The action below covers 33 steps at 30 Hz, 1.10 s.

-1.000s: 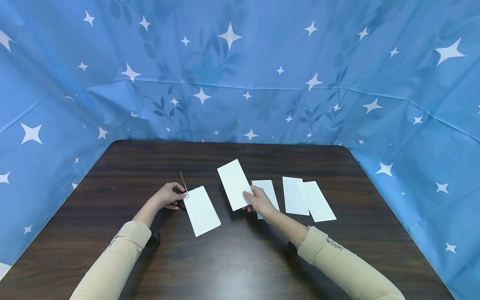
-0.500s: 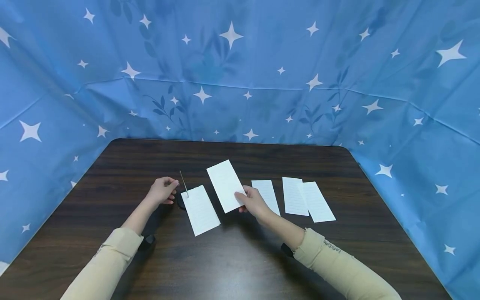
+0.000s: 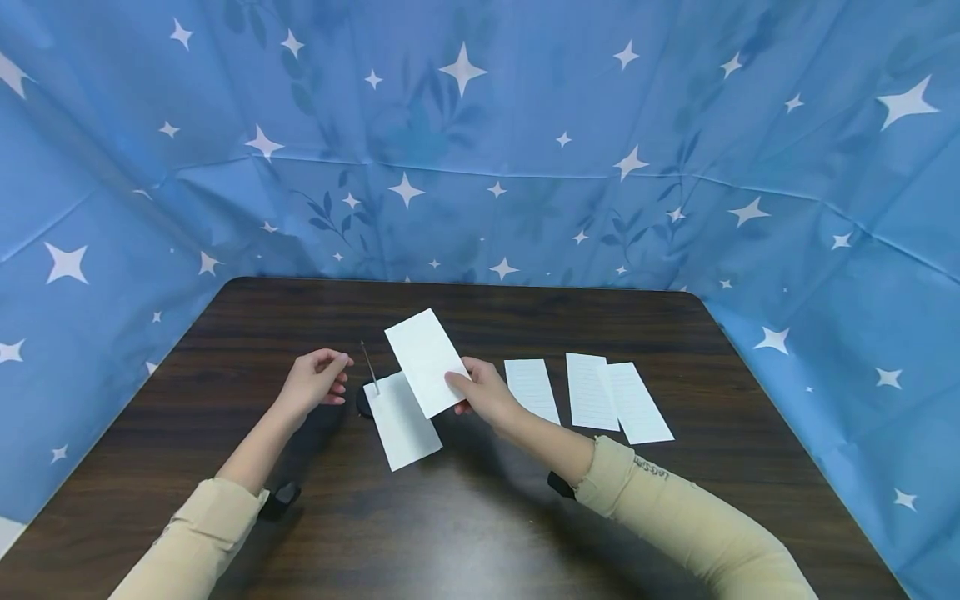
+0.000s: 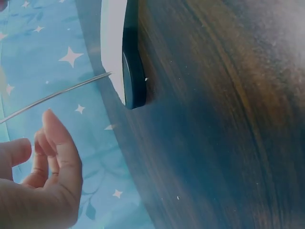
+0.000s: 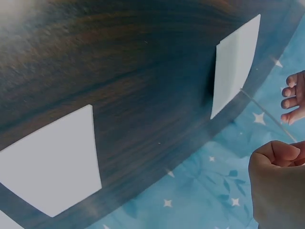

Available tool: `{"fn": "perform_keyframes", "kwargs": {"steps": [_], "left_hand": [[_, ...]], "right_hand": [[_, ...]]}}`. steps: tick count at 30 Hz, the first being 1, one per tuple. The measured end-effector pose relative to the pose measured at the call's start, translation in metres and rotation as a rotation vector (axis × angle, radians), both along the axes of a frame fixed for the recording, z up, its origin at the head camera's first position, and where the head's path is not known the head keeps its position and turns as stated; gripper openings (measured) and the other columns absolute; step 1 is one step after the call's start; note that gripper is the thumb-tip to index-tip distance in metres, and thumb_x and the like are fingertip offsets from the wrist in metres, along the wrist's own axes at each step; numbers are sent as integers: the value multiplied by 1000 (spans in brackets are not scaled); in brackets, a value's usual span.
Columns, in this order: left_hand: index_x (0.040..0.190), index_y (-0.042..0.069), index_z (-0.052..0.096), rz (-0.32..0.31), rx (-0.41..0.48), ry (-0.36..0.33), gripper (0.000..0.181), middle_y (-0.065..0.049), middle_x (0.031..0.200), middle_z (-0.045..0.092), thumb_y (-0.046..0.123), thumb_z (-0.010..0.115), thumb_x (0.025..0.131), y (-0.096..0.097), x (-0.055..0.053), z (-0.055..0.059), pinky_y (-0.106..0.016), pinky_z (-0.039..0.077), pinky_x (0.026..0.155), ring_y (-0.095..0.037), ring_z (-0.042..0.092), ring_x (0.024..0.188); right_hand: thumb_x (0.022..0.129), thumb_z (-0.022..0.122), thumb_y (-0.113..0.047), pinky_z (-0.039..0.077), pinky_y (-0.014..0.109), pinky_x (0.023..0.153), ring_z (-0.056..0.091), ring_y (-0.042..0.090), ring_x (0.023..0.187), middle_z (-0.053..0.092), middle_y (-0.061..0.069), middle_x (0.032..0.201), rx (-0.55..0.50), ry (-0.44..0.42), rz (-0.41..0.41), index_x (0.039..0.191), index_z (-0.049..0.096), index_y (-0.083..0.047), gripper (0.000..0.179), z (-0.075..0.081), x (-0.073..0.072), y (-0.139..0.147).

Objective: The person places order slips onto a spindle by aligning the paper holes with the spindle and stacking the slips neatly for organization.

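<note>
A bill spike has a thin metal spike (image 3: 367, 362) rising from a round black base (image 3: 363, 405). Near its left edge the spike runs through a white paper slip (image 3: 405, 433), which covers much of the base; the left wrist view shows the black base (image 4: 135, 78) under the paper. My right hand (image 3: 491, 396) pinches another white paper slip (image 3: 426, 360) by its lower right side, tilted above the spiked paper. Just left of the spike hovers my left hand (image 3: 313, 385), fingers loosely bent, holding nothing. In the right wrist view my right hand (image 5: 276, 181) hides the held slip.
Several lined paper slips lie on the dark wooden table (image 3: 360, 533) to the right: one slip (image 3: 532, 390) by my right forearm, then a slip (image 3: 591, 396) partly overlapping another slip (image 3: 637, 404). A blue star-patterned cloth (image 3: 480, 167) hangs behind the table.
My left hand has let go beside the spiked paper and drawn back to the left. My right hand has carried its paper slip leftward, now over the spiked slip.
</note>
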<state>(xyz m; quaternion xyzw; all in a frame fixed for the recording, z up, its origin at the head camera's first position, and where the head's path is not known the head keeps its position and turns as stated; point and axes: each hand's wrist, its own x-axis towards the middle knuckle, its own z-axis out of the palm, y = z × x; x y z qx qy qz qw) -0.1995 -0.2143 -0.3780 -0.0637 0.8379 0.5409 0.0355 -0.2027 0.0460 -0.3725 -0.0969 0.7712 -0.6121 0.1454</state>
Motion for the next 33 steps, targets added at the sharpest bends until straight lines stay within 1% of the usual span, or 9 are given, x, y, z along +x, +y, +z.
{"fn": "perform_keyframes", "kwargs": {"steps": [5,10,14,17,21,25,29,31,33], "left_hand": [[122,-10,50,-9,37,70,40,-6,83,54,23,42,102,-2,2,3,-20,58,60,-7,55,65],[123,-9,49,-27,46,106,42,-4,83,53,25,37,103,-3,1,10,-21,58,61,-7,55,65],[125,-9,49,-36,43,102,46,-2,83,51,29,32,104,-4,1,17,-20,58,62,-8,55,66],[125,-8,49,-24,45,85,49,0,83,49,32,31,104,-4,1,22,-20,58,63,-9,55,68],[123,-9,51,-1,66,80,52,3,84,51,36,36,102,0,0,29,-20,58,64,-8,56,71],[122,-9,51,41,99,81,55,2,91,54,41,43,99,5,-2,35,-18,57,64,-5,56,73],[121,-6,53,101,126,44,54,2,95,53,40,56,93,11,-1,35,-17,57,64,-2,55,73],[116,-5,55,130,133,35,49,4,92,52,37,61,90,14,-1,33,-18,57,64,-1,54,72],[109,-4,57,150,125,51,42,5,87,53,33,63,90,17,-1,31,-21,58,64,-2,54,70]], "right_hand": [[95,50,-8,42,18,48,49,7,47,61,4,69,-21,1,25,110,57,8,24,7,-1,-10],[96,49,-9,40,17,48,50,8,47,59,2,68,-45,-17,52,111,56,9,24,11,1,-21],[96,48,-9,40,16,47,49,8,47,57,0,67,-61,-22,69,112,55,9,25,11,2,-27],[97,47,-9,39,15,47,48,7,47,55,-2,65,-70,-34,78,112,55,9,25,12,3,-30],[97,47,-9,38,16,47,47,7,46,54,-2,63,-79,-41,88,111,55,9,24,10,4,-35],[97,47,-9,38,17,48,47,7,46,54,-1,63,-85,-53,91,112,54,9,25,8,5,-38],[97,48,-9,38,17,49,47,8,47,55,0,66,-91,-76,94,113,54,9,25,4,8,-41],[97,48,-9,38,17,48,47,7,46,54,0,65,-95,-86,93,113,54,9,25,2,9,-42],[97,48,-8,37,17,48,46,7,46,54,0,63,-101,-90,94,112,54,10,25,1,10,-44]]}}
